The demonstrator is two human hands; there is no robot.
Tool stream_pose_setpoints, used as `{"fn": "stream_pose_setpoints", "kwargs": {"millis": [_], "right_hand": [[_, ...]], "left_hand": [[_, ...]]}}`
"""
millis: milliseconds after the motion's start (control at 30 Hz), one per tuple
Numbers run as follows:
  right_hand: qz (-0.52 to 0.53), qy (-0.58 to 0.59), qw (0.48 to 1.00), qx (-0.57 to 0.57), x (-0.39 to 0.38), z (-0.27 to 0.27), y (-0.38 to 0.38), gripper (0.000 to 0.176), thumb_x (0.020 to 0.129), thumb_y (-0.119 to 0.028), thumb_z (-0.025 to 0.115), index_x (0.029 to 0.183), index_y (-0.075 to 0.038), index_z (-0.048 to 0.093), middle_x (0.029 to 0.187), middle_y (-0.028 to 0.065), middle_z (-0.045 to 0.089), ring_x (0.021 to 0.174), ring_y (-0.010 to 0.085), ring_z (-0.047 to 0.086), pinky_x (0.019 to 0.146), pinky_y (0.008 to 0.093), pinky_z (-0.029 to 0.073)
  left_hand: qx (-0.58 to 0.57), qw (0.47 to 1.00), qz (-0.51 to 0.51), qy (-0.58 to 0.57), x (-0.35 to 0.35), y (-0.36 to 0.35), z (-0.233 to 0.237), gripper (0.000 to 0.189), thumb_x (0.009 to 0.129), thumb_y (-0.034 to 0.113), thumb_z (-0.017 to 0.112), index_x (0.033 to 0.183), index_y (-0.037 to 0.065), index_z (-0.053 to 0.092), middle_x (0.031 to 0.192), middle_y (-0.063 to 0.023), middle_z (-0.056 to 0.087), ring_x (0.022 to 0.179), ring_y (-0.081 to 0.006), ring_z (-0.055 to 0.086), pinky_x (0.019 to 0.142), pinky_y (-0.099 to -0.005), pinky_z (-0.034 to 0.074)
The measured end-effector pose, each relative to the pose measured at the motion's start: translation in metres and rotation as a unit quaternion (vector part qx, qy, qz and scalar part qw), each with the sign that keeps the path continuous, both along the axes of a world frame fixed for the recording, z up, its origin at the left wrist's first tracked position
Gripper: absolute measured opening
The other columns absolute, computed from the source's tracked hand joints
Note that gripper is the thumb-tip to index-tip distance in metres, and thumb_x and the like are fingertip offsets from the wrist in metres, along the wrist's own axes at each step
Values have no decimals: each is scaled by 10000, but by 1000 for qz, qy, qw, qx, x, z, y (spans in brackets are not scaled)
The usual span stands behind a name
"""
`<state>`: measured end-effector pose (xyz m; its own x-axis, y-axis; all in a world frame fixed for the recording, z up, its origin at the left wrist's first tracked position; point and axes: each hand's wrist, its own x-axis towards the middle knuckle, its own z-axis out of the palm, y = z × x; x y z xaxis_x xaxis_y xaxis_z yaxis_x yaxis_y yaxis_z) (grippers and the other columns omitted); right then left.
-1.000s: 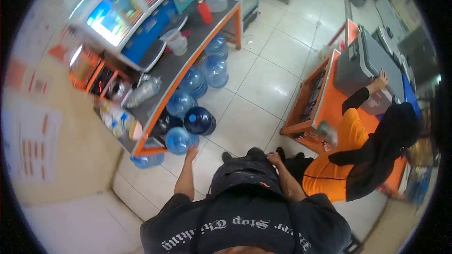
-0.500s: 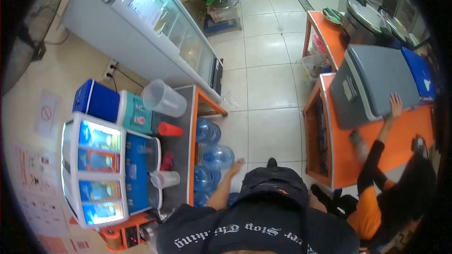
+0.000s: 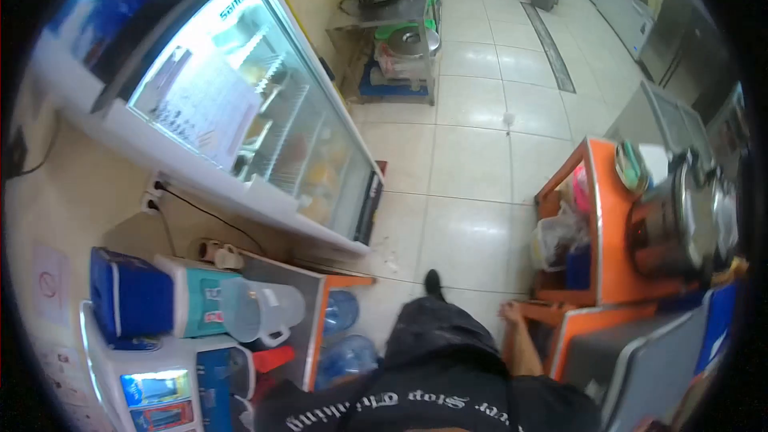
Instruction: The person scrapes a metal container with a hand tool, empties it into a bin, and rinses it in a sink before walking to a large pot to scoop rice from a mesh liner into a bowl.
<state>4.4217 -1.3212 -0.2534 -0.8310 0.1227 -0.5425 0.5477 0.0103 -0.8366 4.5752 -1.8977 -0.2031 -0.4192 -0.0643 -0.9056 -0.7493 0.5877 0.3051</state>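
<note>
Right hand (image 3: 510,314): hung just beside the orange table (image 3: 602,256) (fingers too small to tell).
Left hand: out of sight.
Water jugs (image 3: 342,312): 2 under the counter (image 3: 320,328).

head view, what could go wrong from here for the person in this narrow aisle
1. The right hand hangs close beside the orange table; it might bang against the frame.
2. Water bottles under the counter sit at the aisle's edge, near the foot; a step could catch one.
3. Small bits lie on the floor by the fridge; possibly a slip.
</note>
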Motion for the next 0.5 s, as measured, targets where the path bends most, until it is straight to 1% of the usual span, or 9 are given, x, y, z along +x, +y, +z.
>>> {"fn": "stream_pose_setpoints", "kwargs": {"millis": [67, 133, 233, 267, 333, 367, 400, 467, 500], "right_hand": [[-25, -87, 996, 18, -55, 38, -9, 219, 848, -256, 525, 901, -47, 561, 767, 59, 614, 680, 162, 603, 491, 284, 448], [-98, -62, 993, 34, -86, 64, -14, 164, 837, -190, 527, 811, -39, 586, 708, 59, 607, 644, 161, 597, 476, 274, 444], [-150, -100, 984, 8, -102, 42, -1, 267, 804, -246, 566, 780, 19, 581, 759, 97, 611, 703, 166, 592, 528, 317, 455], [-168, -66, 984, -9, -101, 29, 2, 266, 801, -248, 571, 743, 12, 577, 753, 98, 610, 692, 165, 588, 521, 320, 454], [-193, -209, 959, -2, -115, 19, 6, 265, 820, -255, 545, 807, 9, 560, 730, 94, 601, 669, 185, 584, 532, 334, 460], [-209, -281, 937, -6, -121, 12, 5, 268, 830, -259, 532, 840, 8, 551, 719, 93, 596, 657, 196, 582, 537, 341, 463], [-210, -342, 916, -12, -127, 8, 8, 272, 839, -262, 519, 872, 7, 542, 707, 91, 591, 645, 206, 580, 543, 348, 467], [-264, -331, 905, -32, -166, 11, 12, 271, 845, -258, 511, 922, 2, 517, 703, 88, 586, 642, 213, 580, 541, 349, 465], [-265, -322, 908, -40, -193, 13, 18, 263, 845, -252, 511, 923, -1, 515, 702, 88, 585, 639, 210, 579, 535, 346, 464]], "left_hand": [[19, 1000, 16, -10, -86, 16, -10, 304, 847, 316, 457, 916, 40, 564, 873, -127, 579, 818, -266, 541, 727, -377, 412], [50, 998, 32, -13, -196, 39, -26, 298, 844, 308, 463, 885, 35, 572, 839, -130, 587, 789, -269, 551, 701, -374, 421], [186, 982, 20, 38, -424, 85, -67, 293, 839, 297, 471, 839, 26, 584, 787, -134, 599, 744, -272, 566, 662, -370, 435], [205, 954, -161, 147, -512, 107, -60, 323, 849, 305, 433, 820, 22, 586, 799, -155, 599, 747, -290, 564, 679, -393, 428], [108, 759, -453, 454, -693, 157, -28, 397, 868, 321, 357, 782, 13, 591, 823, -196, 598, 752, -326, 560, 714, -440, 414], [79, 826, -308, 464, -754, 192, -3, 375, 871, 299, 372, 800, 6, 597, 840, -185, 609, 767, -290, 574, 737, -400, 427], [166, 868, -173, 434, -810, 219, 10, 339, 872, 257, 391, 803, -8, 591, 815, -149, 620, 775, -218, 572, 739, -347, 435], [149, 872, -145, 443, -895, 274, 96, 203, 841, 173, 467, 831, 6, 582, 793, -94, 613, 780, -157, 554, 724, -298, 439], [150, 877, -145, 433, -912, 290, 91, 203, 841, 173, 467, 831, 6, 582, 793, -94, 613, 780, -157, 554, 724, -298, 439]]}}
